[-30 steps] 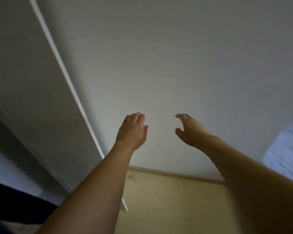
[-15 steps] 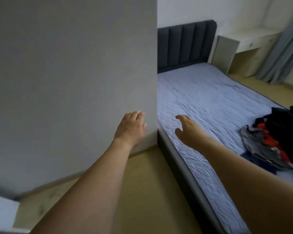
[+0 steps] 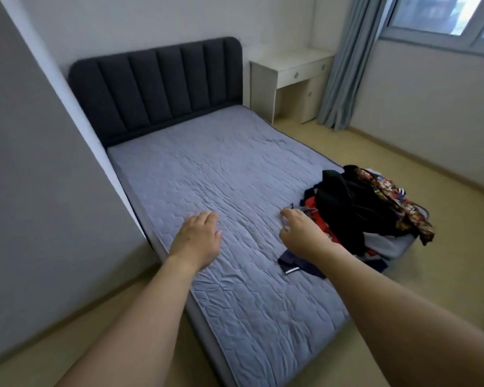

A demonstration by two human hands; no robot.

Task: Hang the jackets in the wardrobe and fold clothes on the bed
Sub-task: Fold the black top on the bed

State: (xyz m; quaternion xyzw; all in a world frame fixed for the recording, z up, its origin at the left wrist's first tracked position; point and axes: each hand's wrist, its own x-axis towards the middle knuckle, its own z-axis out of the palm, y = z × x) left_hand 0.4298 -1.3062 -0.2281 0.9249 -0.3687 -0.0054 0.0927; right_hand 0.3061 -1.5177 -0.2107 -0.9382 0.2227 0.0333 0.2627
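Observation:
A heap of clothes (image 3: pixel 366 213) lies on the right side of the bed (image 3: pixel 213 174), with black, red, grey and patterned garments mixed together. A dark blue piece (image 3: pixel 294 263) pokes out at the heap's near edge. My left hand (image 3: pixel 197 237) is stretched out over the quilted grey mattress, fingers relaxed and holding nothing. My right hand (image 3: pixel 299 233) reaches forward just left of the heap, fingers loosely bent, empty. No wardrobe is in sight.
A grey panel or wall (image 3: pixel 48 174) stands close on the left beside the bed. A dark padded headboard (image 3: pixel 157 88) is at the far end. A white desk (image 3: pixel 291 82), a curtain (image 3: pixel 347 62) and a window are at the back right. Beige floor surrounds the bed.
The view has swung right, from a blank grey surface to the whole bed and the clothes heap. Both hands stay outstretched and empty.

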